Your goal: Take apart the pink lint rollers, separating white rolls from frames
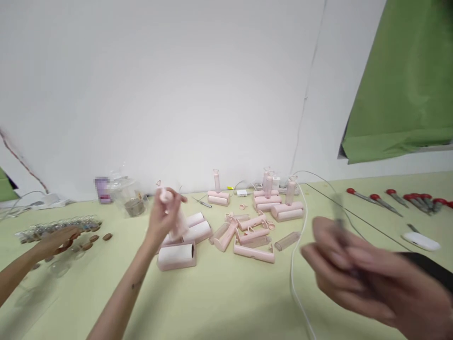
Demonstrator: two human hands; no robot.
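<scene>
My left hand (163, 215) is raised over the table, left of centre, its fingers closed on a pale pink part (179, 225) with a small loop at its top. Below that hand lie white and pink rounded cases (177, 256). At the right, close to the camera, my right hand (354, 271) is blurred, its fingers pinched round a thin dark tool (339, 215) pointing upward. Between the hands, pink frames (254, 252) and clear pinkish tubes (288, 241) lie in a loose group. Behind them are pink cases (288, 211), with tubes standing upright.
Another person's hand (63, 236) reaches over small glass bottles (58, 226) and brown caps at the left. A clear tub (129, 200) stands behind. A white cable (293, 271) crosses the green table (219, 302). Red-ended tools (385, 203) and a white object (422, 240) lie right.
</scene>
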